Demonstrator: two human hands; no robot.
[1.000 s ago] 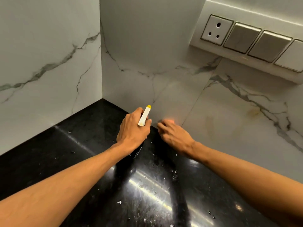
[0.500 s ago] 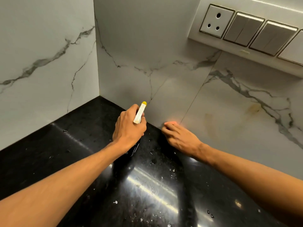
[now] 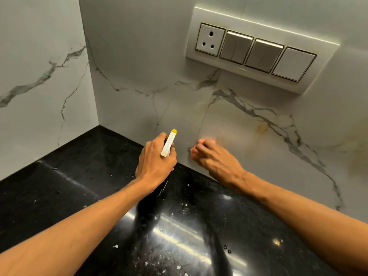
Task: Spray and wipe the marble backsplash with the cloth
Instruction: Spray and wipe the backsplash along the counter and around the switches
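Note:
My left hand point(image 3: 155, 162) grips a spray bottle point(image 3: 168, 143) by its neck. Its white nozzle with a yellow tip points up at the marble backsplash point(image 3: 249, 148), and its dark body hangs below my fist. My right hand point(image 3: 217, 162), fingers curled, is against the lower backsplash just right of the bottle. A small pink bit of cloth point(image 3: 196, 149) shows at its fingertips; the rest is hidden under the hand. A yellowish stain point(image 3: 261, 128) marks the marble to the right.
A white switch panel point(image 3: 258, 52) with a socket sits on the wall above my right hand. The black glossy countertop point(image 3: 79, 176) carries scattered white flecks and droplets. A second marble wall point(image 3: 39, 80) closes the corner on the left.
My right hand has risen from the foot of the wall onto the backsplash. My left hand keeps its grip on the bottle. The view has tilted up.

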